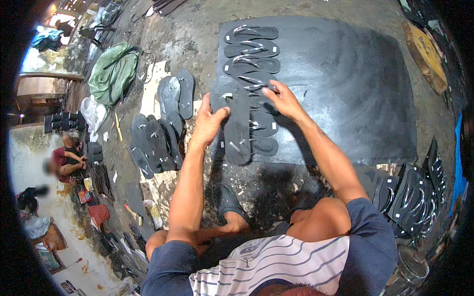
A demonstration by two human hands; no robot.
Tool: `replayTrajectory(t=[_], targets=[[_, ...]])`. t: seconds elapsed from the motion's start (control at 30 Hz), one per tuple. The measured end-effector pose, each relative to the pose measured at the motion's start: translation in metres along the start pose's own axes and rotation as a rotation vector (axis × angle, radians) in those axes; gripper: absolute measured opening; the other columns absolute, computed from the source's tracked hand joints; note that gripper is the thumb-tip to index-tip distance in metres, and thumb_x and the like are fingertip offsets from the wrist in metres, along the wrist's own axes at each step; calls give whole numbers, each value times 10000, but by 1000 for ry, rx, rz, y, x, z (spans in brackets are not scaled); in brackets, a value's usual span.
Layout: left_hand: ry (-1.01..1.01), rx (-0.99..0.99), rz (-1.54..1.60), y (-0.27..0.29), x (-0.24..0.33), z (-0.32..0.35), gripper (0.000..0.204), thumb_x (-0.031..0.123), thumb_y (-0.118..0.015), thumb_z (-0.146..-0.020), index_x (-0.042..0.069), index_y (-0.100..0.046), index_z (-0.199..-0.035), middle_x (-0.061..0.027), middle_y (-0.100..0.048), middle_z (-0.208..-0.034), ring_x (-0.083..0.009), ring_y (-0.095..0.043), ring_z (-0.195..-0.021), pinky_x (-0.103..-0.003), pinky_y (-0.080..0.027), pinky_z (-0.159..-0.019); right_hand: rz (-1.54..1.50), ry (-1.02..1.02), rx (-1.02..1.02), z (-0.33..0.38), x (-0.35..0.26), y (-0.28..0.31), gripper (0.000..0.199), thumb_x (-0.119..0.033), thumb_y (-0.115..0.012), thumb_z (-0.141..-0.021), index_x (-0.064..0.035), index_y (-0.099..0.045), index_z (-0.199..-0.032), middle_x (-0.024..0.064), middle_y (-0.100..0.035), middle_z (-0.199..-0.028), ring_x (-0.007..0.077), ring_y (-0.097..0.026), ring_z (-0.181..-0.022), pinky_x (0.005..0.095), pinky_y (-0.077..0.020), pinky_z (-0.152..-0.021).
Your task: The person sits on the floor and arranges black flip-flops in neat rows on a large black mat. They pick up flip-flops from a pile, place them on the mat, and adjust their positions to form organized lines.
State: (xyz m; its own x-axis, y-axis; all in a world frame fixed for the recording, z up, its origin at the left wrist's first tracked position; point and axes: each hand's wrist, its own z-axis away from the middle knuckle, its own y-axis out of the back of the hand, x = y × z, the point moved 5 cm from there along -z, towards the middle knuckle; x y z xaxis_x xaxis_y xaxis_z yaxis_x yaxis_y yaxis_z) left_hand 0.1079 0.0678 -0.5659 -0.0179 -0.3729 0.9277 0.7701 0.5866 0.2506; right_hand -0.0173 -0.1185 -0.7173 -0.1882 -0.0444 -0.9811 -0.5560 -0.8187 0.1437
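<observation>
My left hand (pixel 208 121) is closed on the near-left side of a dark flip-flop sole (pixel 236 123), held upside down over the row, its thumb lying on top. Underside strap plugs show as small pale bits. At the row's middle, my right hand (pixel 285 102) has its thumb and forefinger at the right end of a black flip-flop (pixel 254 83) with a shiny silver-trimmed strap. Beyond it lie several matching flip-flops (pixel 252 49), side by side. Nearer me, other flip-flops (pixel 264 123) are partly covered by the held one.
A large black sheet (pixel 345 89) lies under the row. Loose flip-flop soles (pixel 153 138) are piled at left, beside a green sack (pixel 113 71). More strapped flip-flops (pixel 410 197) stand at right near a wooden block (pixel 424 54). Another person (pixel 69 160) sits far left.
</observation>
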Motion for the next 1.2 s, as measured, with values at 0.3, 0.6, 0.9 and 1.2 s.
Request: replayTrajectory(t=[0.3, 0.6, 0.9, 1.2], targets=[[-48, -151, 224, -71, 0, 11, 583, 208, -652, -909, -15, -406, -1388, -108, -578, -1232, -175, -567, -1092, -300, -453, -931, -95, 81, -69, 60, -110, 24, 349, -165, -673, -902, 24, -600, -1186, 16, -659, -962, 65, -583, -815, 231, -487, -730], [-4, -198, 248, -93, 3, 28, 564, 299, -614, -956, 37, -439, -1423, -64, -600, -1207, -122, -567, -1047, -273, -461, -913, -128, 139, -5, 86, -122, 53, 455, -130, -715, -872, 23, -537, -1262, 13, -640, -996, 52, -558, -833, 217, -477, -734], [-263, -295, -155, -116, 7, 54, 816, 296, -738, -841, 36, -319, -1490, -145, -496, -1375, -216, -510, -1223, -343, -393, -1041, -424, 122, 226, 79, -93, 116, 542, -184, -712, -887, 37, -451, -1307, 159, -631, -1142, 199, -629, -1019, 312, -531, -836], [652, -509, 784, -140, -78, 50, 662, 487, -581, -922, -10, -423, -1330, -217, -535, -1133, -314, -624, -960, -332, -600, -623, -94, -116, 91, 169, -38, 182, 520, -236, -725, -867, -46, -540, -1315, 68, -652, -1076, 129, -593, -1007, 278, -481, -887]])
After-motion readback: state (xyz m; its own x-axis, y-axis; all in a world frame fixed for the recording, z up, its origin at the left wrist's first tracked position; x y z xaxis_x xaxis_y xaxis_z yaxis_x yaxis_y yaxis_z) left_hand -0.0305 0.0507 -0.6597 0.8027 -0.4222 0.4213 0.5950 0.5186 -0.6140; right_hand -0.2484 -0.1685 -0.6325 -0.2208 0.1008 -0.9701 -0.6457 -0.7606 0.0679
